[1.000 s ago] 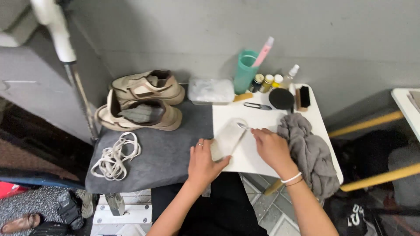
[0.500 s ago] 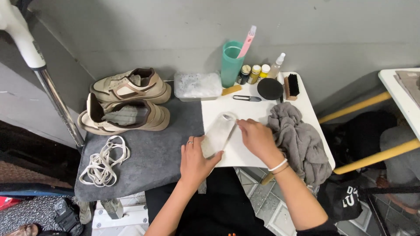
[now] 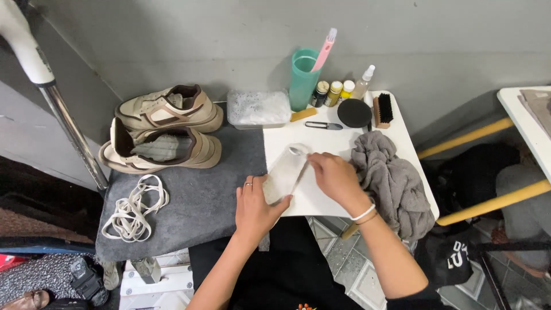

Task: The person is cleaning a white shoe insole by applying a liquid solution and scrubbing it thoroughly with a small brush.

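Clear lidded plastic box (image 3: 259, 108) beside three small paint bottles (image 3: 334, 93) — dark, yellow-capped — against the wall

Mat (image 3: 195, 206) covers table's left half, board (image 3: 344, 143) the right. On mat: two shoes (image 3: 166, 129) at back, laces (image 3: 135, 206) front-left. Insole (image 3: 285, 172) straddles mat/board edge. Cloth (image 3: 390, 178) right of it. Cup (image 3: 303, 77), bottles (image 3: 336, 92), brush (image 3: 383, 109) along back.

Left hand (image 3: 256, 208) keeps its grip on the near end of the pale insole (image 3: 285, 173). Right hand (image 3: 334, 177) now sits further down its far edge, fingers curled against it; insole slightly more upright.
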